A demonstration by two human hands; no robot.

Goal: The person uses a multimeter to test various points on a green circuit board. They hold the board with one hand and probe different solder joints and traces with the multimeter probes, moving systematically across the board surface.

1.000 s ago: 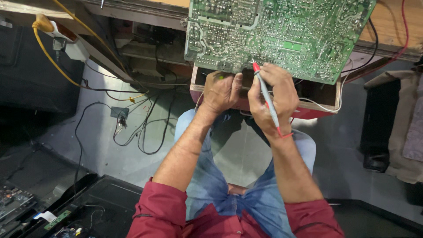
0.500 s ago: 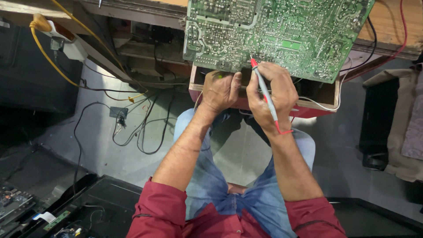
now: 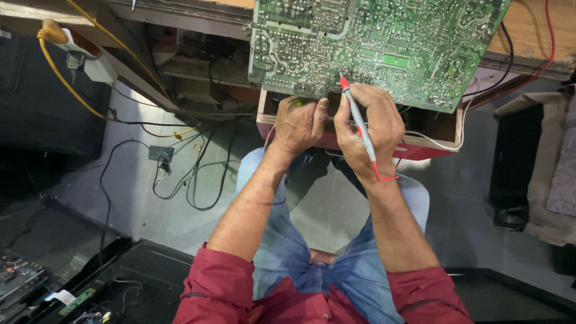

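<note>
A large green circuit board (image 3: 384, 42) lies solder side up, jutting over the edge of a wooden bench (image 3: 528, 30). My right hand (image 3: 369, 129) grips a grey test probe with a red tip (image 3: 359, 126); the tip touches the board's near edge. My left hand (image 3: 300, 123) is curled just under that same edge, fingers closed on something small and dark that I cannot make out. Both hands sit over an open red-sided drawer (image 3: 432, 135).
A yellow cable (image 3: 66, 78) and black wires (image 3: 198, 174) hang down to the grey floor at left. A dark casing with small boards (image 3: 72, 288) lies at bottom left. Cloth (image 3: 552, 174) drapes at right. My knees in blue jeans are below the hands.
Both hands have stayed at the board's near edge; the probe tip remains on the same spot. The view has shifted only slightly.
</note>
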